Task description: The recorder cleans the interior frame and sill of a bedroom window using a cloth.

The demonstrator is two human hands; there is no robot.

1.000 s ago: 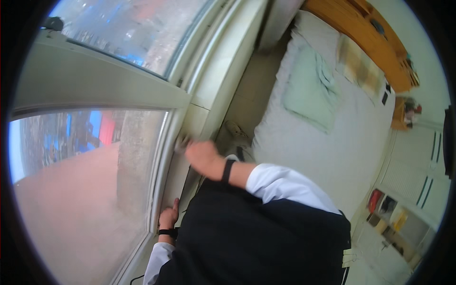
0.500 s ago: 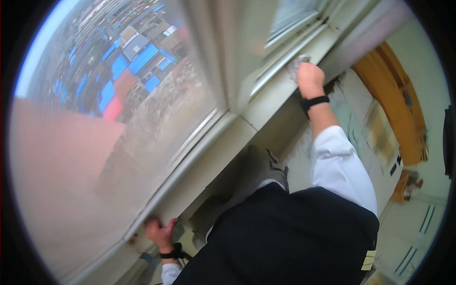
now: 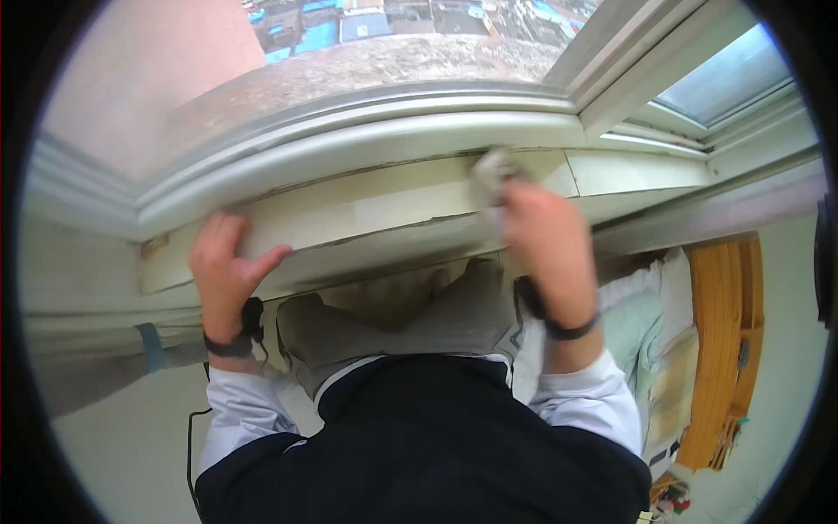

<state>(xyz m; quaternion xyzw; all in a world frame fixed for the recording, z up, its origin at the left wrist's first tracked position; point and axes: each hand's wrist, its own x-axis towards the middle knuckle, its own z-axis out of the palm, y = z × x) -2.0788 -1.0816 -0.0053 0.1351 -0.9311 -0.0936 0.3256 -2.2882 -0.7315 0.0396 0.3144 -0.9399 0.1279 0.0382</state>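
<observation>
A pale windowsill (image 3: pixel 375 203) runs across in front of me below the window frame (image 3: pixel 367 144). My right hand (image 3: pixel 550 240), smeared by motion, grips a crumpled greyish cloth (image 3: pixel 494 175) against the sill, just left of a joint between its slabs. Toward the sill's left end, my left hand (image 3: pixel 225 259) rests on the front edge with the thumb spread away from the fingers; nothing shows in it. Each wrist wears a black band.
Beyond the window pane (image 3: pixel 419 61) lie blue roofs far below. At right, a bed (image 3: pixel 633 323) with a wooden headboard (image 3: pixel 720 349) stands near the wall. A grey curtain (image 3: pixel 96 375) with a blue tie hangs at left, near a black cord (image 3: pixel 190 445).
My right hand has swept the cloth from the sill's far right section leftward to the middle section. My view has turned to face the window. The left hand stays near the sill's left end.
</observation>
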